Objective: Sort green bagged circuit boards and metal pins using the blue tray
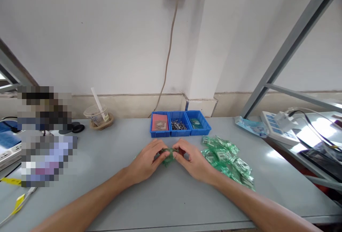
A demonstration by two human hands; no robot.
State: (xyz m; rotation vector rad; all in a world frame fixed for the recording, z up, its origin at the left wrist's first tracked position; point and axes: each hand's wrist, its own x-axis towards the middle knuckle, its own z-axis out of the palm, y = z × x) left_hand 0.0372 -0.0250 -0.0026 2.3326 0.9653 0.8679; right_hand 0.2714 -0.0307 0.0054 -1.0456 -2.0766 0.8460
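The left hand [148,159] and right hand [192,159] pinch opposite sides of a green packet [168,157] in front of the blue trays [181,133]. Its upper edge runs left to right; its long axis is unclear

Plenty of open grey tabletop [168,198] between the forearms [98,192], so you could slide in from the near edge. Straight ahead, the blue trays [160,134] block the middle, with the wall [128,46] behind. The green packets [223,155] crowd the right hand [196,162]; the left hand [144,160] gets a wide lane toward the cup [94,114].
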